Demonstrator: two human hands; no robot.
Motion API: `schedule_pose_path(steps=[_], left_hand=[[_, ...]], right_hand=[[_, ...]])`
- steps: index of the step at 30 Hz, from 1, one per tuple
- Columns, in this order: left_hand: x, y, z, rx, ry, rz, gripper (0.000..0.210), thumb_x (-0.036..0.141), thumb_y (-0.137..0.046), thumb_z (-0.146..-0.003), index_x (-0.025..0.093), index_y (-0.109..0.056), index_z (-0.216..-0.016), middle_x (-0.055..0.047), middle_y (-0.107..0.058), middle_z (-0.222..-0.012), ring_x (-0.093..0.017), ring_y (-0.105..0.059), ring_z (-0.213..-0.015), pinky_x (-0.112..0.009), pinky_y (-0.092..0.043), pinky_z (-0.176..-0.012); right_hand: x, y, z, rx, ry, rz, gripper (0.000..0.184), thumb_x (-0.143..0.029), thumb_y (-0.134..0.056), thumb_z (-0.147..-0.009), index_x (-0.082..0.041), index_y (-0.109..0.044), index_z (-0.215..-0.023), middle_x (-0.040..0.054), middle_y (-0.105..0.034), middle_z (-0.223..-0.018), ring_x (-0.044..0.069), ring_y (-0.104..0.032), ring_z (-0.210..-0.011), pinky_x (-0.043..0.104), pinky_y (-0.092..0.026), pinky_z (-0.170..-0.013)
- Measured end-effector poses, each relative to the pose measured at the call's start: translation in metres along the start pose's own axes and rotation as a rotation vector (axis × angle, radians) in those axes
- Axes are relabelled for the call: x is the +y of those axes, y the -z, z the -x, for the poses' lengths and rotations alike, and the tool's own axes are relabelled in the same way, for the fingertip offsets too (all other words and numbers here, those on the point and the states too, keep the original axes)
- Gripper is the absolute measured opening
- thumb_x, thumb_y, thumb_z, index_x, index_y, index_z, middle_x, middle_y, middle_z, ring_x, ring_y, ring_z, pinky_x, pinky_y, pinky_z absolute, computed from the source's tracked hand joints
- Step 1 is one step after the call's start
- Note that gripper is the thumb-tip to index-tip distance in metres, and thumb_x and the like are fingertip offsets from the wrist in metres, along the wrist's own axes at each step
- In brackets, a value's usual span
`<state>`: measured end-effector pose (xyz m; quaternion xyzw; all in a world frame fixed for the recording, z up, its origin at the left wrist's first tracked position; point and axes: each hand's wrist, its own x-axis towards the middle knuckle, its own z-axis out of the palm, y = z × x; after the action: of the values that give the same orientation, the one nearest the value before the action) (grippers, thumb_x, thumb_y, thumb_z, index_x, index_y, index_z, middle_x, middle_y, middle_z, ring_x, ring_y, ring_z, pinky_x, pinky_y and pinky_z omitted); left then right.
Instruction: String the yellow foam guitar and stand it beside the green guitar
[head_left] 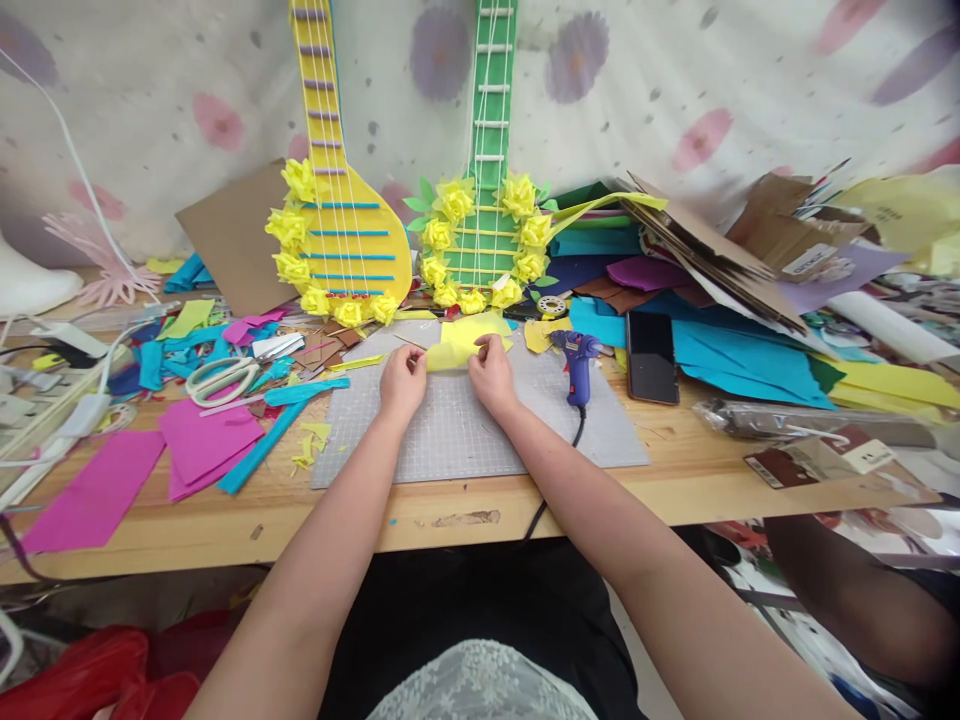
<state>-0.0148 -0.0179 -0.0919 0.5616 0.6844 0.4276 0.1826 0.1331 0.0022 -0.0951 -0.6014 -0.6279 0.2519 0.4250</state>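
Between my two hands stretches a piece of yellow crepe paper (448,357), just above the grey cutting mat (450,430). My left hand (402,382) is closed, fingertips pinched at the paper's left end. A thin stick (409,342) shows by those fingers; whether they grip it too, I cannot tell. The right end of the paper is pinched in my right hand (492,374). More yellow paper (474,326) lies behind. Right of my right hand, a blue glue gun (577,365) rests on the mat.
Behind stand a yellow paper instrument (367,235) and a green one (487,235), both trimmed with yellow paper flowers. Scissors (223,382) and magenta sheets (210,445) lie left. A phone (652,357) and stacked blue paper (735,350) are right. The glue gun's cable crosses the table edge.
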Motion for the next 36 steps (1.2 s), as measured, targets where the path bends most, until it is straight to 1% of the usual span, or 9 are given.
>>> schedule_pose_path(steps=[3, 5, 9, 12, 17, 22, 26, 32, 36], left_hand=[[0.002, -0.001, -0.001, 0.123, 0.145, 0.455, 0.004, 0.021, -0.047, -0.079, 0.019, -0.05, -0.079, 0.002, -0.056, -0.074, -0.007, -0.051, -0.056, -0.021, -0.043, -0.058], [0.009, -0.002, 0.001, 0.166, 0.299, 0.691, 0.004, 0.021, -0.049, -0.078, 0.018, -0.047, -0.08, 0.003, -0.054, -0.072, -0.005, -0.05, -0.049, -0.018, -0.041, -0.049], [0.027, -0.008, 0.012, 0.073, 0.383, 0.911, 0.009, 0.021, -0.051, -0.077, 0.018, -0.045, -0.083, 0.001, -0.059, -0.084, -0.007, -0.059, -0.058, -0.017, -0.045, -0.047], [0.034, -0.013, 0.019, 0.009, 0.355, 0.874, 0.008, 0.02, -0.052, -0.076, 0.017, -0.047, -0.081, 0.0, -0.059, -0.083, -0.009, -0.062, -0.067, -0.019, -0.051, -0.051], [0.033, -0.013, 0.017, -0.208, 0.33, 0.789, 0.009, 0.024, -0.05, -0.079, 0.016, -0.049, -0.084, -0.002, -0.06, -0.082, -0.012, -0.063, -0.069, -0.025, -0.054, -0.054], [0.014, -0.008, -0.001, -0.214, 0.149, 0.704, 0.037, 0.011, -0.041, -0.078, 0.024, -0.04, -0.112, 0.001, -0.059, -0.086, -0.007, -0.061, -0.064, -0.025, -0.053, -0.06], [-0.001, -0.006, -0.005, -0.337, -0.103, 0.498, 0.039, 0.006, -0.048, -0.071, 0.022, -0.051, -0.106, -0.002, -0.058, -0.096, -0.007, -0.059, -0.071, -0.025, -0.051, -0.071], [-0.007, -0.004, -0.001, -0.33, -0.269, 0.304, 0.035, 0.011, -0.054, -0.07, 0.021, -0.059, -0.103, -0.004, -0.06, -0.104, -0.01, -0.058, -0.076, -0.024, -0.049, -0.07], [-0.003, -0.001, 0.001, -0.252, -0.255, 0.194, 0.02, 0.012, -0.055, -0.07, 0.018, -0.065, -0.086, -0.004, -0.064, -0.093, -0.011, -0.059, -0.075, -0.025, -0.049, -0.071]], right_hand=[[0.002, -0.003, -0.004, 0.018, -0.047, -0.294, 0.031, -0.027, -0.05, -0.071, -0.021, -0.04, -0.1, 0.0029, -0.052, -0.09, 0.014, -0.053, -0.077, 0.032, -0.044, -0.074], [-0.001, -0.006, -0.005, -0.074, -0.112, -0.516, 0.039, -0.034, -0.055, -0.07, -0.022, -0.037, -0.103, 0.0037, -0.054, -0.092, 0.014, -0.056, -0.077, 0.033, -0.047, -0.072], [-0.007, -0.01, -0.002, -0.278, -0.139, -0.78, 0.044, -0.037, -0.06, -0.069, -0.024, -0.037, -0.103, 0.0016, -0.059, -0.089, 0.014, -0.06, -0.077, 0.034, -0.049, -0.073], [-0.006, -0.013, -0.001, -0.208, -0.124, -0.751, 0.044, -0.029, -0.064, -0.065, -0.024, -0.038, -0.1, -0.0025, -0.059, -0.08, 0.013, -0.06, -0.077, 0.032, -0.048, -0.075], [-0.001, -0.009, -0.008, -0.12, -0.142, -0.699, 0.039, -0.019, -0.056, -0.066, -0.023, -0.036, -0.099, -0.0062, -0.055, -0.072, 0.011, -0.059, -0.069, 0.03, -0.048, -0.072], [0.0, 0.005, -0.014, -0.299, -0.141, -0.654, 0.036, -0.018, -0.052, -0.064, -0.023, -0.036, -0.096, -0.0079, -0.05, -0.072, 0.008, -0.051, -0.053, 0.023, -0.044, -0.052], [0.006, 0.018, -0.015, -0.41, -0.082, -0.593, 0.044, -0.019, -0.054, -0.062, -0.024, -0.037, -0.102, -0.0095, -0.046, -0.069, 0.005, -0.043, -0.045, 0.02, -0.036, -0.043], [0.01, 0.024, -0.014, -0.556, -0.029, -0.511, 0.048, -0.018, -0.051, -0.065, -0.022, -0.04, -0.112, -0.0063, -0.05, -0.071, 0.007, -0.044, -0.05, 0.02, -0.034, -0.045], [0.014, 0.02, -0.018, -0.452, 0.026, -0.422, 0.047, -0.02, -0.051, -0.068, -0.02, -0.041, -0.114, 0.0025, -0.057, -0.091, 0.011, -0.053, -0.066, 0.026, -0.043, -0.058]])
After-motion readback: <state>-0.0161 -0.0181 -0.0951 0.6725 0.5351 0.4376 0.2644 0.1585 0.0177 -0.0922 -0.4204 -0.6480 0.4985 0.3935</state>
